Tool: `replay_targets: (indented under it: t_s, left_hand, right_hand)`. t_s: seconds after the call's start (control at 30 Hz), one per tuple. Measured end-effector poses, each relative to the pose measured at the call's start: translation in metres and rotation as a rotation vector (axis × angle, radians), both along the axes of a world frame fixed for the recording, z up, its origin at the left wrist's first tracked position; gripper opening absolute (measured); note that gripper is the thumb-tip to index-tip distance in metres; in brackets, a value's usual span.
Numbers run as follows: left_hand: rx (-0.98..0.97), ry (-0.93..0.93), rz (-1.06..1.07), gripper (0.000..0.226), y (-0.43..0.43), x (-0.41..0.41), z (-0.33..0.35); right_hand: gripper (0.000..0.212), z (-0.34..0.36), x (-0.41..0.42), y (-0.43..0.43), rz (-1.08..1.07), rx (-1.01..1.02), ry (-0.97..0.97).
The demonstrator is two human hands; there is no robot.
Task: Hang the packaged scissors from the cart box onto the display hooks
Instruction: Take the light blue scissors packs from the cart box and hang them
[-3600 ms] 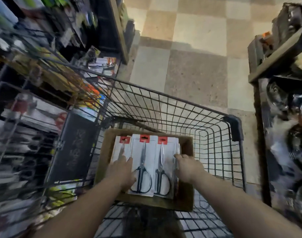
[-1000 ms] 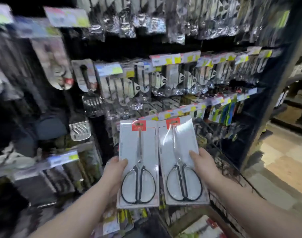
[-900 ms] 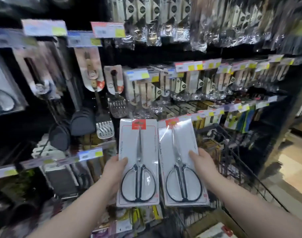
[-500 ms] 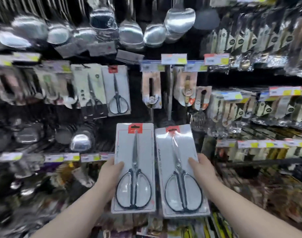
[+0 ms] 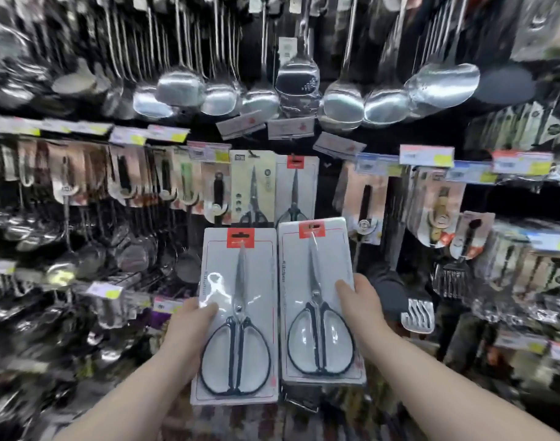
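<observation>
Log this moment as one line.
left hand: holds scissors pack | right hand: holds second pack | hanging: not yet

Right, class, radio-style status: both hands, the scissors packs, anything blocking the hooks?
Left hand grips left scissors pack. Right hand grips right scissors pack. Neither hung yet. Matching hung scissors pack directly above; hook itself unclear.

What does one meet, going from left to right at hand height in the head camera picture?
left hand → left scissors pack → right scissors pack → right hand → slotted spatula
</observation>
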State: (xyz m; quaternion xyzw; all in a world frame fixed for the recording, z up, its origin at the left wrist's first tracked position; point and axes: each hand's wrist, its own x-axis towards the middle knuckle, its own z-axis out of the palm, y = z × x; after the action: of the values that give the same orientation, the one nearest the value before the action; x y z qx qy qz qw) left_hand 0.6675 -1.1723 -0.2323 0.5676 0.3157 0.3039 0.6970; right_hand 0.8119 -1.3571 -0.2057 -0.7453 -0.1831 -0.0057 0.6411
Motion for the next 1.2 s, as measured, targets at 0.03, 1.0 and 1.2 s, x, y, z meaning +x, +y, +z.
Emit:
replay_targets:
  t_s: [0.03,1.0,1.2]
  left_hand:
    - [0.011,-0.012,-0.006,0.017,0.005,0.003,0.003]
    - [0.088,-0.205,0.085,0.024,0.094,0.159,0.070]
    - [0.076,-0.229,0.032,0.028,0.106,0.170,0.074]
  right_hand:
    - [0.011,0.005,0.006,0.006,0.000,0.001,-0.010]
    - [0.034,0.070,0.162,0.132,0.153,0.203,-0.191]
    - [0.017,0.072,0.163,0.138,0.100,0.214,-0.212]
